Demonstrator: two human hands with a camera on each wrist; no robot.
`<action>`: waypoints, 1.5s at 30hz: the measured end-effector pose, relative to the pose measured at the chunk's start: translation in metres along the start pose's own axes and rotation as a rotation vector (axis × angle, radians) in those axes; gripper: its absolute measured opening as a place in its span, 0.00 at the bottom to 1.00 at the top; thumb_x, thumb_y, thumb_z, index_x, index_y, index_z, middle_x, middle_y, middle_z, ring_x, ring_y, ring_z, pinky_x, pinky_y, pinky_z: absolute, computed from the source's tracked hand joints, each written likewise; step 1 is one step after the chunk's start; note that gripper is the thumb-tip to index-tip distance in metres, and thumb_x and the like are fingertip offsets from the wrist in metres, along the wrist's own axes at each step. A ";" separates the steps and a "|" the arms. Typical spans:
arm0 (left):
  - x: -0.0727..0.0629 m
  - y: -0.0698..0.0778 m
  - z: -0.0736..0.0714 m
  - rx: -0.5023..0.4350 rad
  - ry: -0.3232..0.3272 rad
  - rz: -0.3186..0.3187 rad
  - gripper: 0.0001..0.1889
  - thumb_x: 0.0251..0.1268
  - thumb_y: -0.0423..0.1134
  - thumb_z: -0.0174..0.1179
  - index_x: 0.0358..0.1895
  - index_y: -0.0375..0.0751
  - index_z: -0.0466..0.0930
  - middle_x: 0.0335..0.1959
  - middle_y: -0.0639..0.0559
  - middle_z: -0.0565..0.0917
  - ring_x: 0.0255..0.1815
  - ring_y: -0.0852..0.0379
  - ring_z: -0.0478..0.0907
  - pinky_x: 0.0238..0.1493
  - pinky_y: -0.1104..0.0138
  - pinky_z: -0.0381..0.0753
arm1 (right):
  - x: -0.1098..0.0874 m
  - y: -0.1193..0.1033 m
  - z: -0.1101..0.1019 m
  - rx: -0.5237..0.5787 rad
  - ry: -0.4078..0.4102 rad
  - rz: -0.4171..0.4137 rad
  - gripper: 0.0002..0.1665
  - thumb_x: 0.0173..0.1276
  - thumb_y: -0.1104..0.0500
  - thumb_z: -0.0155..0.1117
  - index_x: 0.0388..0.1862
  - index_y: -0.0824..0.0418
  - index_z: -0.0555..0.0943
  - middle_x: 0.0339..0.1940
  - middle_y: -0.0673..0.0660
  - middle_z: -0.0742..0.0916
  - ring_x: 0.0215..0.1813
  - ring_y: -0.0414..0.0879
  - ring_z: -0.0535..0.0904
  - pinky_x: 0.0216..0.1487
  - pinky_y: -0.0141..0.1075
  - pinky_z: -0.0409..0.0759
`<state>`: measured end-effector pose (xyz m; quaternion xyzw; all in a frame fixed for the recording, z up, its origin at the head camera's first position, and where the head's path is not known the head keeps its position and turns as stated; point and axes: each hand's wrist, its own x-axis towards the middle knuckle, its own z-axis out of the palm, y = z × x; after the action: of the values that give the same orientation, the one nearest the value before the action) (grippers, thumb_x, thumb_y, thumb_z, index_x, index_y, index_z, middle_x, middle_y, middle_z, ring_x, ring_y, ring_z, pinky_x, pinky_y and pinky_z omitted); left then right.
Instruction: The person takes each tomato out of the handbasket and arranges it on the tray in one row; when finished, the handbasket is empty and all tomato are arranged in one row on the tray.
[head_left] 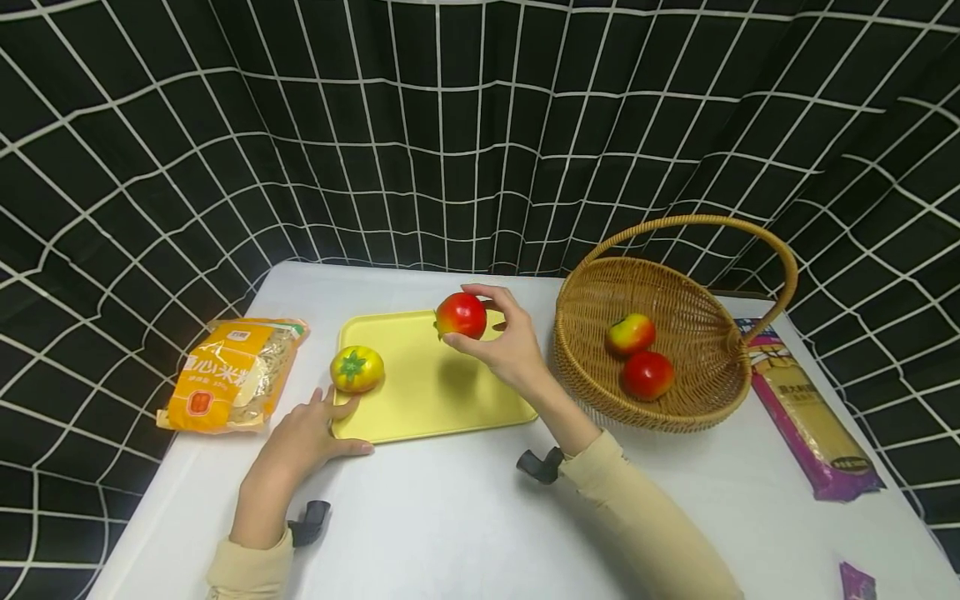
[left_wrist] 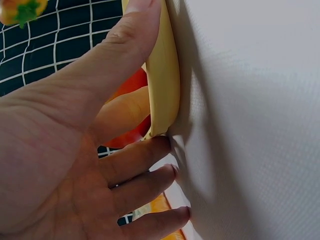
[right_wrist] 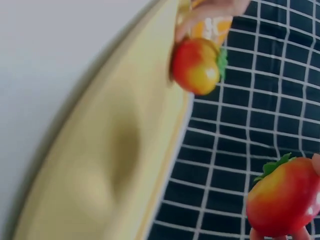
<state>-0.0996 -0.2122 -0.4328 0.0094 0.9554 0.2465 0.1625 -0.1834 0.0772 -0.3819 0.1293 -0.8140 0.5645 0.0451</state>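
My right hand [head_left: 510,337] holds a red tomato [head_left: 461,316] between thumb and fingers, above the yellow tray [head_left: 427,400]. In the right wrist view, this tomato [right_wrist: 282,197] shows a green leafy top and a yellowish patch. My left hand [head_left: 307,429] grips the tray's near left corner, its thumb along the outer edge and its index finger over the rim, as the left wrist view shows. The other fingertips touch the table. Inside the tray's left end lies a yellow tomato [head_left: 357,369] with a green star-shaped top, close to the left index finger.
A wicker basket [head_left: 693,333] with a tall handle stands right of the tray, holding two red-and-yellow fruits [head_left: 647,375]. An orange food bag [head_left: 232,375] lies at left. A purple-edged noodle pack [head_left: 813,417] lies at far right, and a small purple packet [head_left: 857,581] near the front.
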 end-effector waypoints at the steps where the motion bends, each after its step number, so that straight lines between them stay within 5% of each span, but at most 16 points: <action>1: 0.000 0.000 0.000 0.000 -0.002 -0.002 0.48 0.56 0.61 0.77 0.77 0.43 0.72 0.79 0.16 0.55 0.76 0.13 0.59 0.72 0.25 0.64 | 0.001 0.002 0.005 0.003 -0.009 0.018 0.40 0.58 0.57 0.84 0.70 0.54 0.80 0.68 0.54 0.83 0.68 0.52 0.76 0.60 0.53 0.73; 10: 0.002 0.001 0.001 0.010 -0.013 -0.006 0.48 0.56 0.62 0.77 0.77 0.44 0.71 0.79 0.16 0.55 0.76 0.13 0.59 0.72 0.25 0.64 | 0.011 0.019 0.049 -0.044 -0.089 0.144 0.39 0.59 0.60 0.84 0.70 0.53 0.80 0.69 0.55 0.81 0.70 0.56 0.74 0.70 0.56 0.80; 19: 0.003 0.001 0.002 0.013 -0.015 -0.002 0.48 0.57 0.62 0.77 0.78 0.44 0.71 0.79 0.16 0.55 0.76 0.13 0.60 0.71 0.25 0.65 | 0.013 0.028 0.072 -0.125 -0.134 0.186 0.40 0.57 0.60 0.85 0.69 0.52 0.80 0.69 0.56 0.82 0.70 0.56 0.76 0.79 0.64 0.57; 45: 0.001 0.000 0.000 0.015 -0.007 0.002 0.47 0.56 0.62 0.77 0.77 0.44 0.72 0.79 0.16 0.56 0.75 0.12 0.60 0.70 0.25 0.66 | 0.010 0.030 0.102 -0.282 -0.181 0.176 0.44 0.54 0.60 0.88 0.70 0.49 0.80 0.72 0.52 0.81 0.74 0.53 0.72 0.73 0.53 0.65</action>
<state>-0.1010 -0.2119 -0.4330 0.0126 0.9565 0.2396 0.1657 -0.1937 -0.0089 -0.4437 0.1001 -0.8939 0.4327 -0.0602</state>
